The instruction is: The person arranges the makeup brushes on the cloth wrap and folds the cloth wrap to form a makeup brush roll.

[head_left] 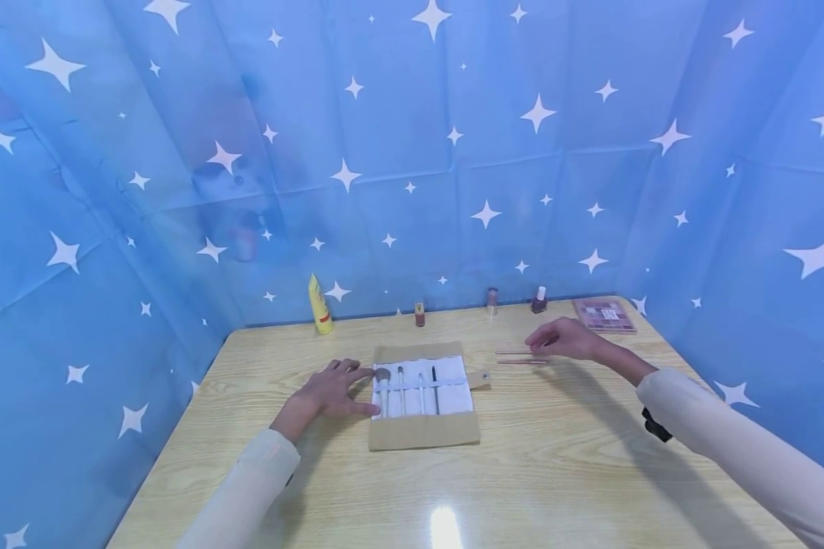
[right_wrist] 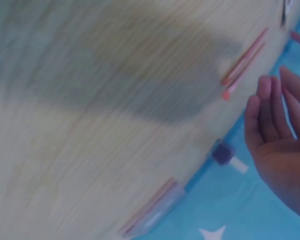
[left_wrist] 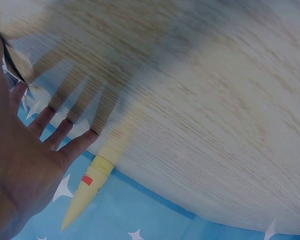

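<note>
A tan makeup brush roll [head_left: 422, 433] lies unfolded on the table, white lining up. Several brushes stand in its slots, the leftmost a fluffy makeup brush [head_left: 383, 375]. My left hand [head_left: 328, 393] rests at the roll's left edge, thumb and index finger over its border. In the left wrist view the other fingers [left_wrist: 80, 144] are spread, their tips on the tabletop. To the roll's right, two slim pink sticks [head_left: 522, 362] lie side by side. Over their right ends hovers my right hand [head_left: 566, 339]; the right wrist view shows its fingers [right_wrist: 267, 110] loosely bent, holding nothing.
Along the back edge stand a yellow tube [head_left: 320, 306], a small gold-capped bottle [head_left: 420, 314], a pink-topped tube [head_left: 491, 302] and a dark nail polish bottle [head_left: 539, 300]. A pink palette [head_left: 604, 316] lies at the back right. A blue starry curtain [head_left: 398, 152] surrounds the table.
</note>
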A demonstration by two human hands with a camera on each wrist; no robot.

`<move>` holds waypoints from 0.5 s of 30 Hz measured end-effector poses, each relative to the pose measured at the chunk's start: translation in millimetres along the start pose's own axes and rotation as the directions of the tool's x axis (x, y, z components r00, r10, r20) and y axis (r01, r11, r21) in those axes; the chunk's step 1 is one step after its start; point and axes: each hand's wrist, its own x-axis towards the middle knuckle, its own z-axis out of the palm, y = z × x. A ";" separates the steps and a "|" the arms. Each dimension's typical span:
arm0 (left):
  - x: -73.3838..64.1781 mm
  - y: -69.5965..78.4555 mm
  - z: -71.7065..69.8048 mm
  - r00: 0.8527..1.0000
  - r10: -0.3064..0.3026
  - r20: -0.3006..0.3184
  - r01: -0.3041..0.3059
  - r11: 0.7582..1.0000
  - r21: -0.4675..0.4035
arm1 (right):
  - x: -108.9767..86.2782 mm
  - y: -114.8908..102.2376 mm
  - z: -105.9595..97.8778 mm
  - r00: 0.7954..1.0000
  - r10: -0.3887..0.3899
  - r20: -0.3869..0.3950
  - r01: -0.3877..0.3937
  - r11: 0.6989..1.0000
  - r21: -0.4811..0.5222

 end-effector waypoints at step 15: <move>2.9 -2.7 0.4 1.000 0.002 0.006 -0.002 1.000 0.011 | -13.7 25.7 7.7 0.999 -0.035 -0.022 0.033 0.995 -0.096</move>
